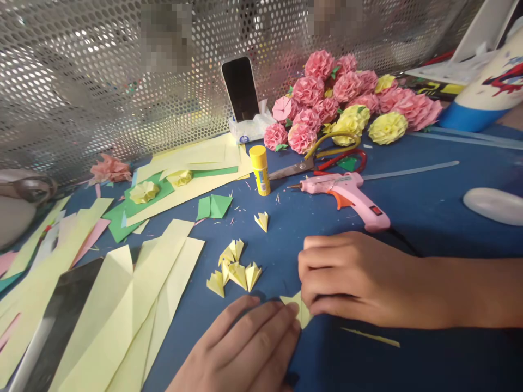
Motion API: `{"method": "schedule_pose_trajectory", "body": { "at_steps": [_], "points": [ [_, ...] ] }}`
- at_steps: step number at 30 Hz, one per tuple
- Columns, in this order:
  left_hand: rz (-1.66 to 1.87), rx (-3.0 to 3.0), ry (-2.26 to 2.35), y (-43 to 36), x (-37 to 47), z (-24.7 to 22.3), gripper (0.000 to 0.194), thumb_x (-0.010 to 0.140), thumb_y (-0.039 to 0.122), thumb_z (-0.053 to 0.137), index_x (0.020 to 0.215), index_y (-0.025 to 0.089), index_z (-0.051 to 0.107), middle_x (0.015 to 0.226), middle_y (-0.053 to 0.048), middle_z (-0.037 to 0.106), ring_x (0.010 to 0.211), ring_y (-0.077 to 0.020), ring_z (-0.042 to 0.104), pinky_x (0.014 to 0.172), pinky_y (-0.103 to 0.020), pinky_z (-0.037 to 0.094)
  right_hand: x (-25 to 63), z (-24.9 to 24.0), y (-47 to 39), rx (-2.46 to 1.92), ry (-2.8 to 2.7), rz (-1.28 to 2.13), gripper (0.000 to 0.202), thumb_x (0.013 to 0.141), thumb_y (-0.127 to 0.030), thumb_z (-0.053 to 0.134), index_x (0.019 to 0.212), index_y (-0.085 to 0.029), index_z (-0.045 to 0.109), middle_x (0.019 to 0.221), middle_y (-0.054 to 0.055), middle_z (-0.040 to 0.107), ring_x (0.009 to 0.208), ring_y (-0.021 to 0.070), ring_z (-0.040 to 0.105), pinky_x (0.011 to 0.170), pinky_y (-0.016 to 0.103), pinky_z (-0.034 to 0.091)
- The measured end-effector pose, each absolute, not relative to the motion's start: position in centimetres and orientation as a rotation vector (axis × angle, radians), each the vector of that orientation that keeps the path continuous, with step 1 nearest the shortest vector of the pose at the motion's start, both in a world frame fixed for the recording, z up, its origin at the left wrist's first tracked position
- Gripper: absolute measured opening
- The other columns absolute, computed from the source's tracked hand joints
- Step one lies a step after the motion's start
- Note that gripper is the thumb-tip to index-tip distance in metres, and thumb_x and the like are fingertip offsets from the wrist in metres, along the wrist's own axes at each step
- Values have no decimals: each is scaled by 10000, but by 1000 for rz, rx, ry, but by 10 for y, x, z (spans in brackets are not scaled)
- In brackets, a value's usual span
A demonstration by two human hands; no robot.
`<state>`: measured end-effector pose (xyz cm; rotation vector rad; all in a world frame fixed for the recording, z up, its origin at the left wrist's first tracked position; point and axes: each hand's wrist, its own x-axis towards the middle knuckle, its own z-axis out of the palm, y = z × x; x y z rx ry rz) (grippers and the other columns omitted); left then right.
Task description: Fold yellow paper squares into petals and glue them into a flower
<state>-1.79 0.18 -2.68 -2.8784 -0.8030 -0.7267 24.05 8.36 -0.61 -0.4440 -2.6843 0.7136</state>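
Observation:
A small piece of pale yellow paper (303, 316) with folded edges lies flat on the blue table between my hands. My right hand (347, 275) is closed, its curled fingers pinching the paper's right side. From the lower left, my left hand (255, 343) rests with fingers stretched out, their tips pressing the paper's left side. Part of the paper is hidden under the fingers. Just beyond my left hand sits a cluster of small folded yellow paper petals (236, 275), with a single petal (262, 221) farther off. A thin yellow paper strip (371, 337) lies below my right wrist.
Past my right hand lie a pink glue gun (347, 193), scissors (290, 169) and an upright glue stick (261, 171). Paper flowers (308, 90) are heaped behind, beside a propped phone (240, 90). Yellow paper sheets (134, 305) cover the left. A perforated metal panel (102, 98) bounds the back.

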Motion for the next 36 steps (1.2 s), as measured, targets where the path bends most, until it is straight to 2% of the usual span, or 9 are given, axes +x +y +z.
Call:
{"method": "schedule_pose_trajectory", "body": {
  "at_steps": [6,7,9,16,23,26,30,36],
  "points": [
    [-586,-2930,-849,3,-18,-26,360,1086,338,413,1232,173,697,1293,28,691,1230,-107,590,1269,-287,200,236,-13,82,-553,-2643,814,212,1056,-290,472,891,-206,574,843,-15,621,794,151,501,773,297,362],
    [-715,-2863,-806,3,-18,-27,378,1091,343,393,1211,172,708,1261,26,707,1206,-110,604,1269,-298,205,236,-13,82,-545,-2640,800,217,1058,-286,464,887,-203,569,842,-14,620,788,152,494,762,297,359],
    [-717,-2863,-837,2,-18,-27,384,1097,329,373,1227,176,700,1283,32,697,1218,-113,595,1274,-308,195,235,-13,81,-528,-2643,744,230,1061,-268,442,878,-195,562,841,-9,618,778,155,478,742,298,353],
    [-516,-2923,-888,0,-17,-16,354,1082,341,425,1291,181,662,1281,45,697,1215,-109,588,1285,-304,125,231,-15,76,-536,-2659,555,195,1031,-202,454,865,-181,556,842,-4,600,772,160,472,741,302,363],
    [-508,-2921,-834,1,-22,-21,352,1086,329,412,1227,189,703,1313,26,685,1236,-121,587,1274,-304,171,233,-12,79,-471,-2670,561,183,1025,-199,471,871,-181,567,844,-2,612,779,157,493,776,296,394],
    [-677,-2881,-859,0,-21,-28,386,1095,324,378,1180,178,725,1297,17,694,1239,-124,587,1264,-299,211,237,-9,80,-347,-2643,580,184,1042,-207,480,899,-184,593,873,3,639,786,141,522,788,280,404],
    [-712,-2889,-828,1,-20,-30,360,1088,308,402,1184,168,720,1325,12,677,1244,-126,593,1264,-307,230,244,-8,81,-296,-2670,483,245,1043,-159,455,868,-196,622,875,-1,664,752,129,530,723,274,398],
    [-769,-2870,-839,1,-21,-28,329,1078,277,427,1174,165,721,1275,-7,705,1205,-123,629,1239,-300,301,248,-4,84,-206,-2707,316,265,1049,-150,441,949,-202,681,939,-16,713,827,130,587,713,299,435]
  ]
}}
